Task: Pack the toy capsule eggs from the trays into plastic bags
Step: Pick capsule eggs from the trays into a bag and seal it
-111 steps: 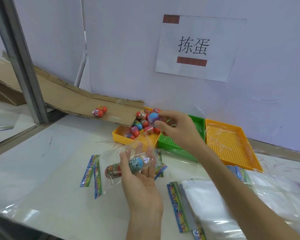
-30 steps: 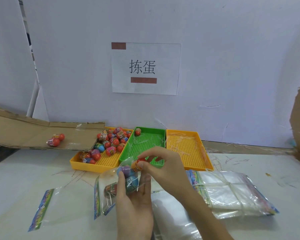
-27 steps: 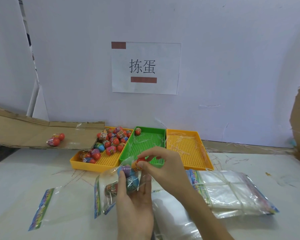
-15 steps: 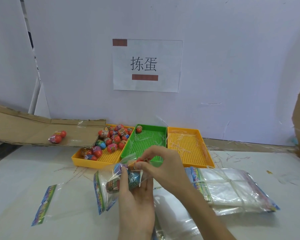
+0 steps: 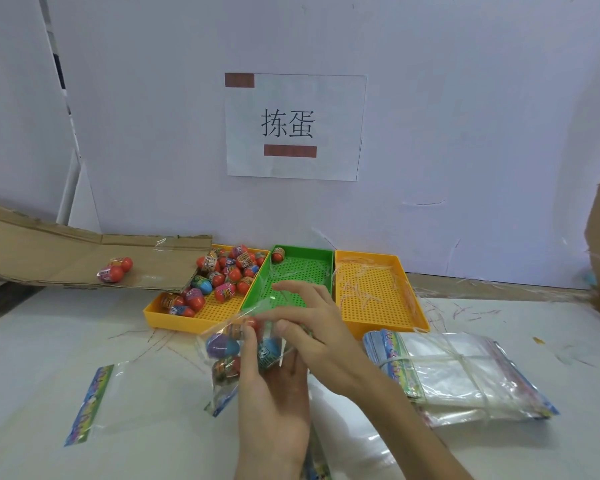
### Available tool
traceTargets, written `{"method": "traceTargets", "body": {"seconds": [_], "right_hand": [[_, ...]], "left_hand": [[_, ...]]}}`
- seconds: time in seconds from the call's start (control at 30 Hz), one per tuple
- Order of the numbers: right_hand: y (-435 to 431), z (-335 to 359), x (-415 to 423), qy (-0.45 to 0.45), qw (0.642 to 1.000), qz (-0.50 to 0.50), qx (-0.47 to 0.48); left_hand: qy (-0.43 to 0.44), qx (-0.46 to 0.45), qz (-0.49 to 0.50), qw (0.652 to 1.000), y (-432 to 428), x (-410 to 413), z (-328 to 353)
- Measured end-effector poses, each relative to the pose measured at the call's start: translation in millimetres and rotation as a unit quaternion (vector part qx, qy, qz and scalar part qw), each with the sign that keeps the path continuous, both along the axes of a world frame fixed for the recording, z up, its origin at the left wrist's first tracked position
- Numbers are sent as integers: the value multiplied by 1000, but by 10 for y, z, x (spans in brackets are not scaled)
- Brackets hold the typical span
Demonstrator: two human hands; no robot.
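Note:
My left hand (image 5: 274,393) grips a clear plastic bag (image 5: 222,362) from below, thumb across its front. Inside the bag lie a purple-blue egg (image 5: 222,345), a blue egg (image 5: 269,351), a red egg low down (image 5: 227,370) and a red-orange egg (image 5: 241,328) at the mouth. My right hand (image 5: 316,330) rests at the bag's mouth with fingers stretched out and the index lifted; it holds no egg. The left yellow tray (image 5: 187,322) holds several capsule eggs (image 5: 229,271). One egg (image 5: 278,254) sits in the far corner of the green tray (image 5: 302,271).
A second yellow tray (image 5: 378,292) holds only plastic scraps. Two eggs (image 5: 115,270) lie on the cardboard ramp (image 5: 49,251) at left. A tied bundle of bags (image 5: 465,372) lies at right, a loose flat bag (image 5: 94,403) at left. A paper sign hangs on the wall (image 5: 295,126).
My right hand pinched a red-orange egg at the bag's mouth; that egg now sits inside the bag and the fingers have spread. My left hand keeps its grip.

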State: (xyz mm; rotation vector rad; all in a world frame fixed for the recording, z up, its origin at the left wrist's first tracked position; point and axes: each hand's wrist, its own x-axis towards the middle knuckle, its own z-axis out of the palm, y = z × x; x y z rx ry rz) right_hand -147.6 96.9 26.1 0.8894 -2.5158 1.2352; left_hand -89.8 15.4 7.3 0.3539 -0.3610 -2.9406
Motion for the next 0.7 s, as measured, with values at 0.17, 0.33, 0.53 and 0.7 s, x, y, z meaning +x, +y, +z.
{"method": "traceTargets", "body": {"seconds": [0.17,0.33,0.53,0.7], "right_hand": [[15,69,62,-27,999,31,26],[14,80,69,-34,999,26,28],[-13,76,45,-49,996,24,-73],[-1,93,28,-74,991,35,-109]], "left_hand": [[13,-9,-16,1000,-10,-4,-34],[1,-25,-14,1000,-10,-37,-63],[1,-34,2,999,-2,-55,-86],[4,-57,34,998,-11,-58,-77]]}}
